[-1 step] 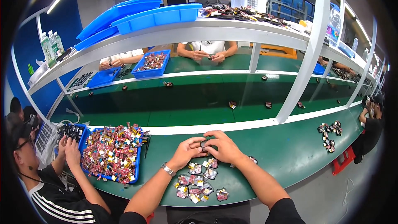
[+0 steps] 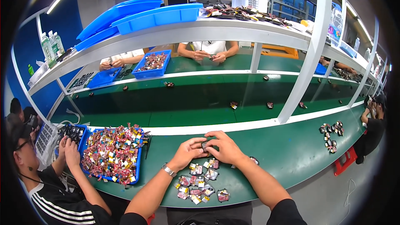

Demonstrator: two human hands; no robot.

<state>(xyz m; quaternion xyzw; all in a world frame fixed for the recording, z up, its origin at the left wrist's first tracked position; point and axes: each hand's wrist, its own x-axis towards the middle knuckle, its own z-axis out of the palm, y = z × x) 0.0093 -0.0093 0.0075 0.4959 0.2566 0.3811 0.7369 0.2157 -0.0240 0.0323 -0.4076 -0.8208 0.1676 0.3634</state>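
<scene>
My left hand point(image 2: 187, 153) and my right hand point(image 2: 226, 148) meet above the green bench, both closed on one small dark-cased electronic unit point(image 2: 205, 145). The left fingers grip it from the left while the right fingers press at its top and right side. Most of the unit is hidden by my fingers. Just below my hands lies a loose group of similar open units point(image 2: 196, 180), with clear or dark housings, red circuit boards and white-and-yellow parts. One more unit point(image 2: 254, 161) sits partly behind my right forearm.
Left of me, a blue tray point(image 2: 137, 171) is heaped with red boards and wired parts. Beside it a co-worker's hands point(image 2: 71, 152) work close by. A white shelf post point(image 2: 306, 54) rises ahead, past a green belt point(image 2: 187, 108) carrying scattered units. More units point(image 2: 330, 135) lie right.
</scene>
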